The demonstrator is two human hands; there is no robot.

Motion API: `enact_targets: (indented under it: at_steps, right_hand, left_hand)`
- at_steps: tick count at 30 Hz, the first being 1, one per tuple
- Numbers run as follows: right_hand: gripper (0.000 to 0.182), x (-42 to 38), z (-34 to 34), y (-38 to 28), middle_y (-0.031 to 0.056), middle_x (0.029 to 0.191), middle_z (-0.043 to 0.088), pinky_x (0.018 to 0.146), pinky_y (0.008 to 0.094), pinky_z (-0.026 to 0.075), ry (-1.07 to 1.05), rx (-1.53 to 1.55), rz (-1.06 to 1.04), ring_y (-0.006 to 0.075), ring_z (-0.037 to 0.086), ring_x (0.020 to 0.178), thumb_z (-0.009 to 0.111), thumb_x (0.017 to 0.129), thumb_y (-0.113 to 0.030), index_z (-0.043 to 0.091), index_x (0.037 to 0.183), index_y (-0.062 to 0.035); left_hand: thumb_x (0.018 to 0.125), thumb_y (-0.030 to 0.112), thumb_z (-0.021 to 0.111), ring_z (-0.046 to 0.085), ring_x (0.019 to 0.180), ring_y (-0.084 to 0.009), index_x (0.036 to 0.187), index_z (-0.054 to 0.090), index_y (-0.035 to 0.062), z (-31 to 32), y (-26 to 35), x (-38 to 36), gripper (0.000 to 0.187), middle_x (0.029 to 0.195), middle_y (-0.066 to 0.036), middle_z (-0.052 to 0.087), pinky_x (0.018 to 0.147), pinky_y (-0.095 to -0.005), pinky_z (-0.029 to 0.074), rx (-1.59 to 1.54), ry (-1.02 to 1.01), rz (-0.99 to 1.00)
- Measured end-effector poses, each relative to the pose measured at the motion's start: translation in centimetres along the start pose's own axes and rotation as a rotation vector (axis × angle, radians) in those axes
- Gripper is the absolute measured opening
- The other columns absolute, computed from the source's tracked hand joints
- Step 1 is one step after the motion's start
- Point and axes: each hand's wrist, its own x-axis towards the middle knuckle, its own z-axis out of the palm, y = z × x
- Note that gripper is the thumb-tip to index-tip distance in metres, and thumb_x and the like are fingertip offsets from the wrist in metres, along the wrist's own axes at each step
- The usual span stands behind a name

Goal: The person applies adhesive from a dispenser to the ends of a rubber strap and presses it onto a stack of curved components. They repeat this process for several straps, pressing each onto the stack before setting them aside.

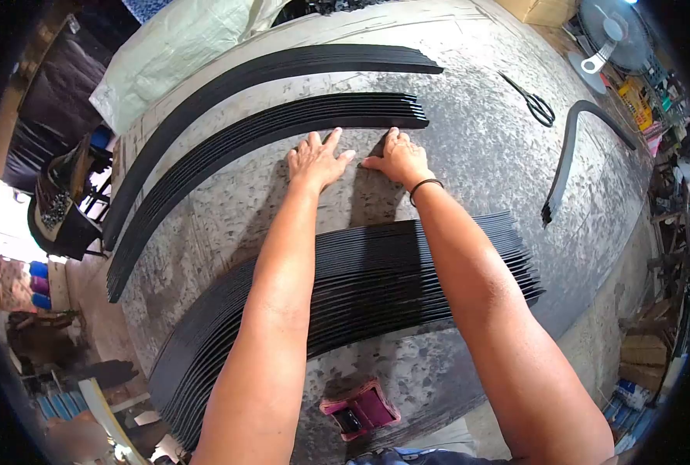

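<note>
Hands: 2, bare, apart from each other, clamped on nothing. Left hand (pixel 319 164): fingers spread, thumb out toward the right hand, fingertips at the near edge of the middle bundle (pixel 283 120). Right hand (pixel 403 160): fingers closer together, thumb out to the left, fingertips at the same edge, close to that bundle's right end. Contact looks light; exact pressure cannot be told. Dark band on right wrist (pixel 426 184): 1.

Black strips: 3 bundles on 1 table (pixel 469 155), all curving down toward the left. Middle bundle lies just beyond the hands, its right end slightly stepped. Far bundle (pixel 283 62) lies behind it, a bare gap between them for most of the length. Near bundle (pixel 360 263), the widest, lies under both forearms, right end uneven. Strips per bundle: too tightly packed for a sure count.

Loose strip (pixel 568 155): 1 bent piece at the table's right side, well apart from the bundles.

Others: scissors (pixel 529 96), 1 pair, between the bundles and the loose piece; pink case (pixel 374 407), 1, near the table's close edge; pale sack (pixel 174 58), 1, at upper left; fan (pixel 612 31), 1, at upper right.
</note>
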Motion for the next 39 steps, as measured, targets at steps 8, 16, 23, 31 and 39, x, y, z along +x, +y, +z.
enact_targets:
  at_steps: [8,16,23,31,39]
  right_hand:
    - [0.108,0.0,0.2,0.1,0.0219,0.128,0.052,0.093,0.0431,0.044,0.002,0.043,0.015,0.0329,0.057,0.115,0.067,0.070,-0.066,0.033,0.139,0.0095]
    - [0.107,0.4,0.7,0.3,0.0231,0.127,0.053,0.091,0.0420,0.047,0.020,-0.001,-0.012,0.0325,0.058,0.113,0.068,0.071,-0.065,0.032,0.139,0.0099]
    - [0.098,0.8,0.9,0.8,0.0235,0.124,0.055,0.089,0.0418,0.049,0.043,0.041,-0.033,0.0344,0.059,0.111,0.072,0.068,-0.063,0.039,0.129,0.0074]
    - [0.097,0.7,0.0,0.7,0.0254,0.133,0.048,0.095,0.0426,0.045,-0.041,0.034,-0.057,0.0374,0.051,0.120,0.067,0.074,-0.060,0.035,0.137,0.0067]
    - [0.094,1.2,0.4,1.1,0.0266,0.133,0.046,0.096,0.0442,0.045,-0.073,0.018,-0.071,0.0398,0.050,0.120,0.067,0.078,-0.056,0.031,0.139,0.0056]
  left_hand:
    - [0.088,0.059,0.048,0.041,0.128,-0.0321,0.146,0.033,0.0321,-0.1,0.1,0.0,0.066,0.139,-0.013,0.041,0.102,-0.0506,0.031,-0.005,-0.013,-0.009]
    - [0.086,0.060,0.048,0.040,0.129,-0.0322,0.146,0.032,0.0306,0.1,-0.2,0.2,0.069,0.141,-0.013,0.039,0.104,-0.0508,0.030,-0.037,-0.019,-0.021]
    - [0.076,0.075,0.052,0.037,0.131,-0.0319,0.146,0.033,0.0288,-1.1,-5.9,-2.2,0.086,0.143,-0.013,0.037,0.105,-0.0495,0.029,-0.081,0.014,-0.198]
    - [0.075,0.076,0.051,0.035,0.133,-0.0320,0.147,0.030,0.0298,-2.0,-13.1,-4.3,0.088,0.145,-0.013,0.035,0.105,-0.0486,0.029,-0.134,0.003,-0.372]
    - [0.074,0.074,0.055,0.034,0.134,-0.0332,0.147,0.032,0.0271,-2.3,-15.2,-5.6,0.090,0.147,-0.012,0.033,0.107,-0.0499,0.029,-0.188,0.023,-0.418]
